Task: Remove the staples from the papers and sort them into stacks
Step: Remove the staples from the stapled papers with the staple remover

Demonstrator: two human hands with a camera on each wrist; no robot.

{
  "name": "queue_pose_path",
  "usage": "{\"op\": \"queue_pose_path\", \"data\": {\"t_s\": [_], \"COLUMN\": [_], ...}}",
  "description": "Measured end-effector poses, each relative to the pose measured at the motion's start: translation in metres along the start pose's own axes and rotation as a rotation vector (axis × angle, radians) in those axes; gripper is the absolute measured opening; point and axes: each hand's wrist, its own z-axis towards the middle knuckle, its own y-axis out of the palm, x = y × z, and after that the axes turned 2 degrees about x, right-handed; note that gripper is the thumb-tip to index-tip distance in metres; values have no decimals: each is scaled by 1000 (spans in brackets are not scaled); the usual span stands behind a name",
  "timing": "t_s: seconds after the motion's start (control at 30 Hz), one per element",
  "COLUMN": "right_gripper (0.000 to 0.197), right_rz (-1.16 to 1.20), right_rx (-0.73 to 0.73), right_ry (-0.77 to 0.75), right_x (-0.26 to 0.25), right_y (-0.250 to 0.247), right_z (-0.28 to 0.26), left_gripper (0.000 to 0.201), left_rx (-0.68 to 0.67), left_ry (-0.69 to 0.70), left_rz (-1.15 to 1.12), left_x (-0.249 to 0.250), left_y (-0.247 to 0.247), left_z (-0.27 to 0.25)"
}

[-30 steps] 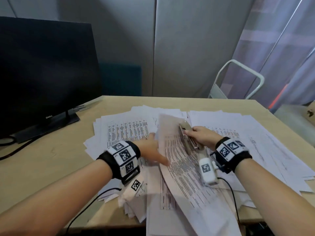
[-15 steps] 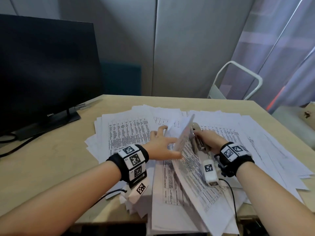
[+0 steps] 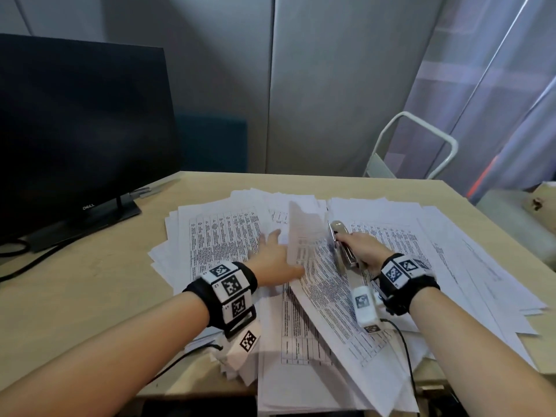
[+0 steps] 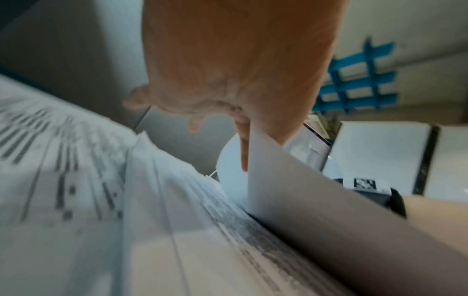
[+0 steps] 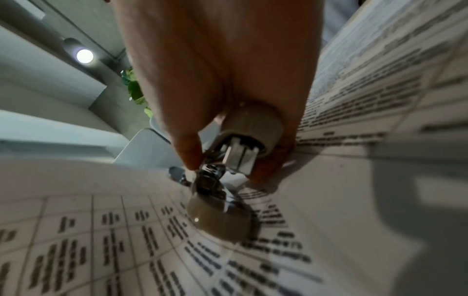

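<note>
Printed papers (image 3: 222, 236) lie spread over the wooden desk (image 3: 90, 281). My left hand (image 3: 275, 257) rests on the left pile with its fingers straight and spread. One sheet (image 3: 304, 230) stands raised on edge against that hand, between thumb and forefinger; the left wrist view shows the sheet's edge (image 4: 291, 190) beside the hanging fingers (image 4: 243, 148). My right hand (image 3: 361, 248) grips a beige and metal stapler (image 3: 341, 248), whose front end rests on the printed page (image 3: 325, 284) just right of the raised sheet. In the right wrist view the stapler (image 5: 235, 154) is hinged apart, its lower part on the page.
A dark monitor (image 3: 75, 130) stands at the left rear of the desk, its cable trailing left. A white tubular frame (image 3: 421, 139) stands behind the desk's far right corner. More papers (image 3: 436, 242) cover the right side and overhang the near edge.
The top sheet has been lifted from flat to standing on edge. My left hand moved forward and under it, and the stapler shifted slightly right.
</note>
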Motion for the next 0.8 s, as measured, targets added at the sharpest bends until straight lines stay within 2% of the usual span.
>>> {"op": "queue_pose_path", "data": {"t_s": [0.07,0.1,0.17,0.23,0.3,0.37,0.43,0.5,0.57,0.67,0.8], "right_gripper": [37,38,36,33,37,41,35,37,42,54,68], "right_rz": [52,123,273,376,471,487,471,435,259,-138,-561], "right_rx": [20,39,100,58,-117,-195,-92,75,242,416,492], "right_ry": [-37,-74,-171,-239,-256,-251,-256,-227,-143,-13,90], "right_x": [0,0,-4,-10,-18,-27,-34,-39,-32,-6,16], "right_y": [2,3,3,-1,-3,-1,1,-4,-23,-62,-94], "right_z": [-4,-6,-16,-29,-38,-43,-36,-25,-13,-2,-8], "left_gripper": [29,24,13,7,18,29,48,71,80,69,32], "left_rx": [187,283,422,561,652,710,662,442,222,144,176], "left_ry": [95,118,69,-9,-12,-23,-174,-344,-385,-334,-348], "left_rz": [-59,-166,-526,-819,-1056,-1115,-984,-716,-420,-238,-428], "left_x": [4,6,8,-2,-16,-24,-29,-30,-28,-26,-22], "left_y": [-2,-6,-17,-35,-54,-64,-64,-55,-44,-28,-17], "left_z": [3,4,10,20,25,29,38,42,36,34,43]}}
